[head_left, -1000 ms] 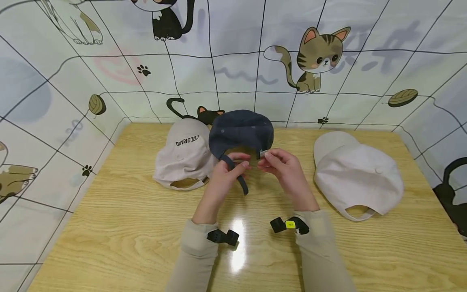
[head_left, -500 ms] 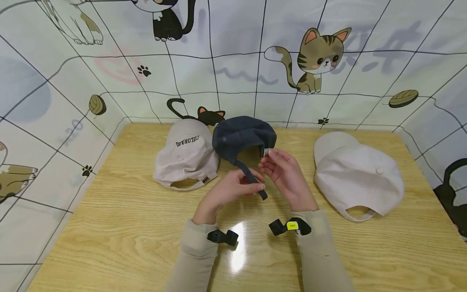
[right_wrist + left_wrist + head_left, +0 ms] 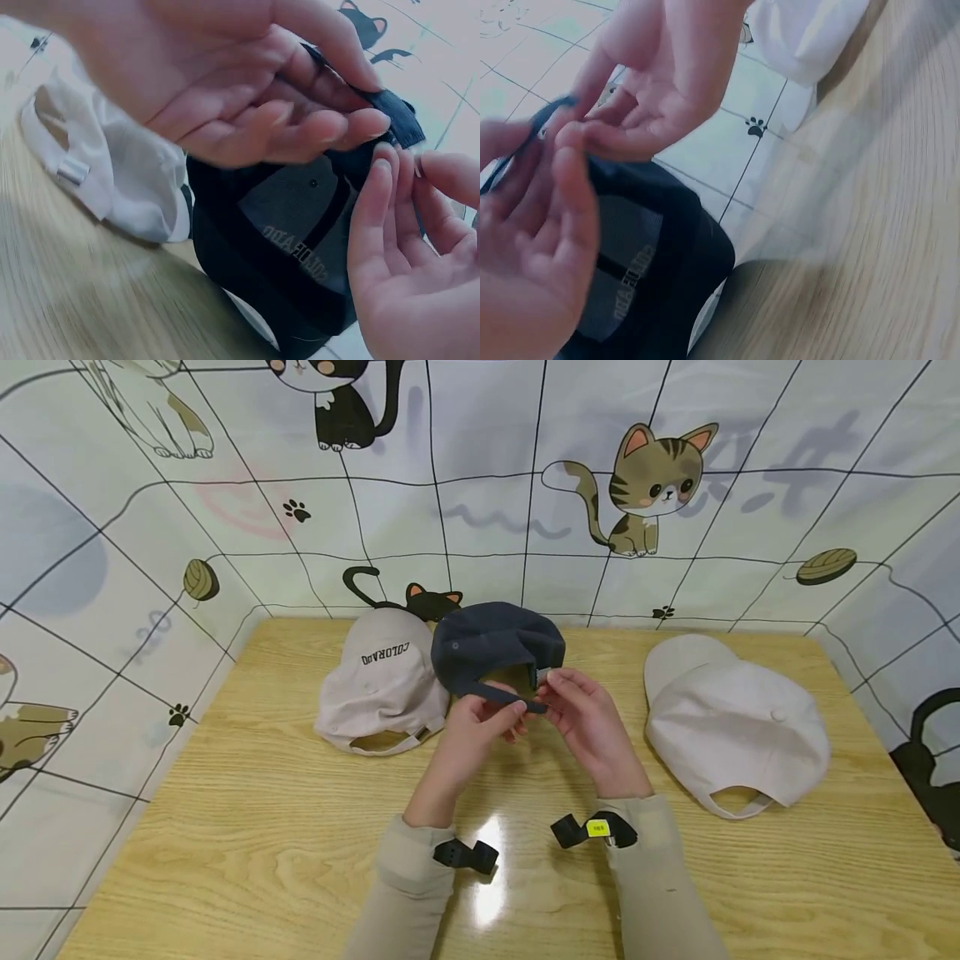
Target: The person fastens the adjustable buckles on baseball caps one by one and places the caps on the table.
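A navy cap [image 3: 495, 631] is held up at the back centre of the table, its rear opening facing me. My left hand [image 3: 471, 731] pinches the cap's loose back strap [image 3: 487, 692], whose free end reaches toward the right fingers. With thumb and fingertips, my right hand [image 3: 588, 714] pinches the small metal buckle [image 3: 543, 675] on the other side of the opening. The two hands' fingertips nearly meet in the right wrist view, partly hiding the buckle. Inside the cap, stitched lettering [image 3: 296, 251] shows in reverse.
Left of the navy cap lies a pale cap [image 3: 382, 685] marked COLORADO, close beside it. A second pale cap [image 3: 738, 722] lies on the right, its strap toward me. Behind the wooden table [image 3: 262, 860] stands a cat-print backdrop [image 3: 487, 510].
The left hand swung the strap right, then raised its free end toward the buckle, so the strap now lies nearly level. The navy cap dipped slightly; the right hand kept its pinch.
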Demonstrator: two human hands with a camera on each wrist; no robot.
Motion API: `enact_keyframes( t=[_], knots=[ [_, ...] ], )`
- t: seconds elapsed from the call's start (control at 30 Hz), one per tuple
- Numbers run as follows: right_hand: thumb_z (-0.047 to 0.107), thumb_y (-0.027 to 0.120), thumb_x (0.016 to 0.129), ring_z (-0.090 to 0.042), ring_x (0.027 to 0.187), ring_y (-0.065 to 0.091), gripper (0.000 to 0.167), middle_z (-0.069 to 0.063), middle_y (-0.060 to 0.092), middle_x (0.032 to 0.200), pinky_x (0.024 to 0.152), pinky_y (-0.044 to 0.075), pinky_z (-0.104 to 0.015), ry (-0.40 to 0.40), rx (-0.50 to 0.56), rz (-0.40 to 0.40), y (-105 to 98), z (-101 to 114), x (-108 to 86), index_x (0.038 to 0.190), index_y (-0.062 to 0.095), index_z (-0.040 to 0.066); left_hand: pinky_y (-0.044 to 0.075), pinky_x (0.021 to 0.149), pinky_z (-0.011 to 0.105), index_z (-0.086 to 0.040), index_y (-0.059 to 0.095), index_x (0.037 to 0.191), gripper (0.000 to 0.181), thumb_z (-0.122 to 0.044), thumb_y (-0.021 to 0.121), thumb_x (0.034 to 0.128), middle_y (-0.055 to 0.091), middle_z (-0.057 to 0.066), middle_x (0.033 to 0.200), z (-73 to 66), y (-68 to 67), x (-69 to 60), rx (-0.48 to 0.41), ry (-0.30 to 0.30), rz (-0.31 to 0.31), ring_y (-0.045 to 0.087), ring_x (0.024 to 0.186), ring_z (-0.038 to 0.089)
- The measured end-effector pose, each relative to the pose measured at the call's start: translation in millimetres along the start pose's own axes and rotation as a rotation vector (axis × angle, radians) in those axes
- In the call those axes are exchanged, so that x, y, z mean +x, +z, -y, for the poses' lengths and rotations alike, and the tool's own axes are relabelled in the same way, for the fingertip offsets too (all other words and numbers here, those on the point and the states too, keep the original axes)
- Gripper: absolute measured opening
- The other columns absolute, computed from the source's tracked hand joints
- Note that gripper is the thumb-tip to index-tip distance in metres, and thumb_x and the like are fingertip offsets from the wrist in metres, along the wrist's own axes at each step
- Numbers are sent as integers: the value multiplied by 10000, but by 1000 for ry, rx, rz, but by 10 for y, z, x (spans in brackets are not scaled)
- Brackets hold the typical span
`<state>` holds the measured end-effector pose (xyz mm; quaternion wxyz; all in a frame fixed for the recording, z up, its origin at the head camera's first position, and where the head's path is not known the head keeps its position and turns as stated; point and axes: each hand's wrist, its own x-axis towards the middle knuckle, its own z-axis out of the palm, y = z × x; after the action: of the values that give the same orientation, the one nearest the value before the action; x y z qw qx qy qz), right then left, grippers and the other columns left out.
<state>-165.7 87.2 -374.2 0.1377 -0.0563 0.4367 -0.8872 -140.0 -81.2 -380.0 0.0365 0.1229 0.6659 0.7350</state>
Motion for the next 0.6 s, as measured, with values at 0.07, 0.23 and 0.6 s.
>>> enact_keyframes(
  t=[0.07, 0.23, 0.6],
  knots=[
    [80, 550, 884, -152, 761, 581, 94, -46, 598, 819, 730, 492, -275, -27, -78, -37, 30, 2, -2, 874, 644, 78, 489, 590, 432, -46, 564, 953, 222, -247, 597, 865, 623, 179, 851, -12, 6, 12, -37, 32, -106, 589, 723, 326],
    [99, 592, 858, -173, 730, 612, 65, -64, 616, 795, 731, 505, -296, -81, -207, -83, 96, 8, -7, 888, 640, 66, 499, 561, 380, -38, 546, 956, 189, -192, 603, 862, 640, 179, 886, -14, 28, 28, -119, 63, -302, 607, 732, 335],
    [124, 607, 849, -175, 758, 624, 118, -77, 638, 817, 717, 512, -304, -99, -287, -79, 133, -3, -18, 919, 622, 30, 495, 533, 310, -49, 544, 929, 195, -198, 631, 839, 637, 134, 874, 99, 44, 68, -170, 111, -355, 613, 731, 251]
  ],
)
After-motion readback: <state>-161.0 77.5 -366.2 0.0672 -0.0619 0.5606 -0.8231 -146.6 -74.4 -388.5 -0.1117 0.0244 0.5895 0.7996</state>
